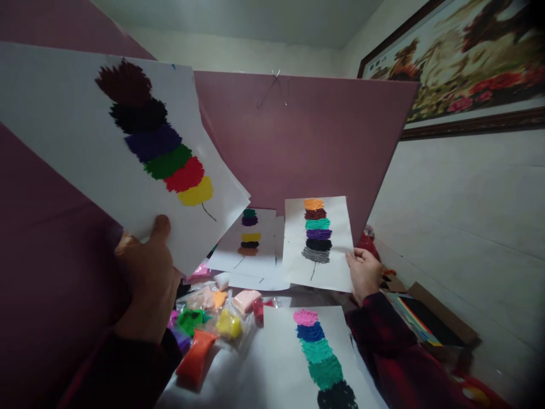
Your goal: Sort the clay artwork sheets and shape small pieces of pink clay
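My left hand (149,278) grips the lower edge of a large white paper sheet (76,153), thumb on its face. Stacked bands in maroon, black, purple, green, red and yellow run down this raised, tilted sheet, ending in a thin dark stem. My right hand (365,274) pinches the right edge of a smaller-looking paper sheet (293,244), held nearly upright. Its bands go from orange through brown, teal, purple and black to grey, above a short stem. Below, another banded sheet (276,352) lies on the table, cut off by the bottom of the view.
More banded sheets (221,255) stand or lie behind. Bagged colourful clay, including a yellow lump (229,325) and an orange-red packet (196,359), sits between my arms. Pink panels (306,136) rise at the back and left. An open cardboard box (443,312) is at right.
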A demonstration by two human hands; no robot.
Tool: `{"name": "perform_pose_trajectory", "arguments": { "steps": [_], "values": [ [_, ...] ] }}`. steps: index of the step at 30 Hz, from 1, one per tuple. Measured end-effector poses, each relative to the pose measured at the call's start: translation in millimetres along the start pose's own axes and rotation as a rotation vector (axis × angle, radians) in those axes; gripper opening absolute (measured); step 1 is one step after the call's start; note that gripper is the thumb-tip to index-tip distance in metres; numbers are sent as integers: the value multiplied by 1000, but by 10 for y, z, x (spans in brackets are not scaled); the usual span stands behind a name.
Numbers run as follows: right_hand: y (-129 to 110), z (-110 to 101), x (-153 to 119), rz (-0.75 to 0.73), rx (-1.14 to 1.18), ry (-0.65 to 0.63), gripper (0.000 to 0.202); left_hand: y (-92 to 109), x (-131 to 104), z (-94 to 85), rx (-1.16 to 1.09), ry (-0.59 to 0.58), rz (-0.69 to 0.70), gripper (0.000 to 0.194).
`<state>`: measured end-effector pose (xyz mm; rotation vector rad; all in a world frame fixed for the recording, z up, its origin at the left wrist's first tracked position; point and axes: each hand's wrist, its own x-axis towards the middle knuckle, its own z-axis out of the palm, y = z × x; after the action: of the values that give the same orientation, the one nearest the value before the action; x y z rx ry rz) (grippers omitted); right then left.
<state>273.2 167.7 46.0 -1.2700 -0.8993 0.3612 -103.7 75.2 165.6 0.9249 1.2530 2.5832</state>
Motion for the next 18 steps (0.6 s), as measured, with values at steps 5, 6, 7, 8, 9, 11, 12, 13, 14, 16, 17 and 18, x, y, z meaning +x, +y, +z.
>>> {"name": "perform_pose_trajectory", "arguments": {
  "steps": [5,6,7,8,9,11,12,13,14,16,17,18],
  "values": [
    [-59,-14,11,53,90,19,29,120,-39,16,-105,24,-57,37],
    [-79,-15,5,63,97,17,29,134,-43,19,-110,31,-64,37],
    [-99,-16,-1,71,100,16,28,143,-44,21,-116,35,-67,37],
    [-117,-18,-6,77,97,15,27,149,-44,22,-121,39,-71,37],
    [-132,-20,-11,81,89,15,27,152,-43,22,-125,38,-77,37],
    [-149,-27,-17,82,58,2,27,156,-42,22,-128,36,-89,36],
    [-151,-31,-17,78,37,-10,27,159,-43,21,-129,32,-91,36],
    [-148,-33,-17,72,13,-26,27,164,-45,20,-130,27,-89,36],
    [-143,-35,-16,62,-14,-45,28,172,-49,20,-131,23,-88,36],
    [-134,-36,-13,36,-70,-85,28,196,-61,21,-127,13,-90,35],
    [-133,-35,-14,21,-99,-104,28,212,-67,24,-126,6,-95,35],
    [-136,-33,-18,4,-128,-121,27,229,-72,27,-123,7,-101,35]
  ]
}}
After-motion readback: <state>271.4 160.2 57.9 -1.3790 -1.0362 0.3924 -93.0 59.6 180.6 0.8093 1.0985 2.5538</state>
